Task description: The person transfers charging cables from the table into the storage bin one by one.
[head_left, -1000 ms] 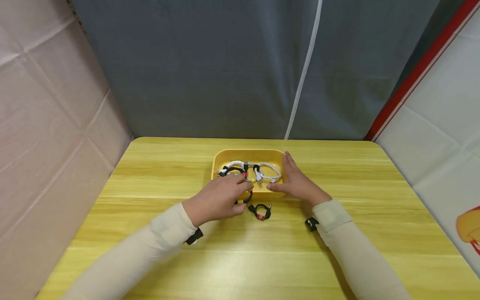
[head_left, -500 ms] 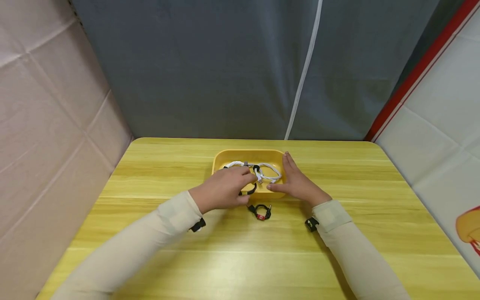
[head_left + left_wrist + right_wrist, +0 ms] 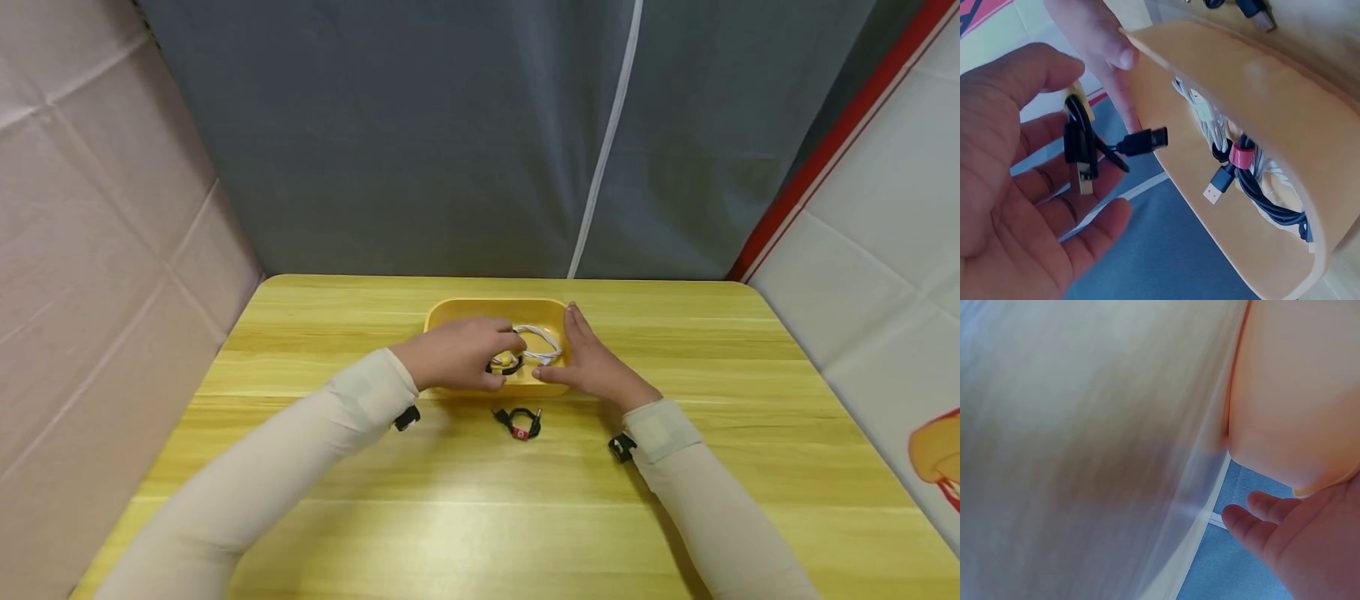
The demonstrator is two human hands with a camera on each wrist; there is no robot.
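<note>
Now L hand (image 3: 457, 360) pinches 1 black cable (image 3: 1085, 153), R hand (image 3: 592, 362) flat on 1 tray (image 3: 457, 312)

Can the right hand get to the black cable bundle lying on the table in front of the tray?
Probably yes. The black cable bundle lies in the open on the table, just inward of the right hand. Nothing sits between them, but that hand rests against the yellow tray and would have to let go.
</note>
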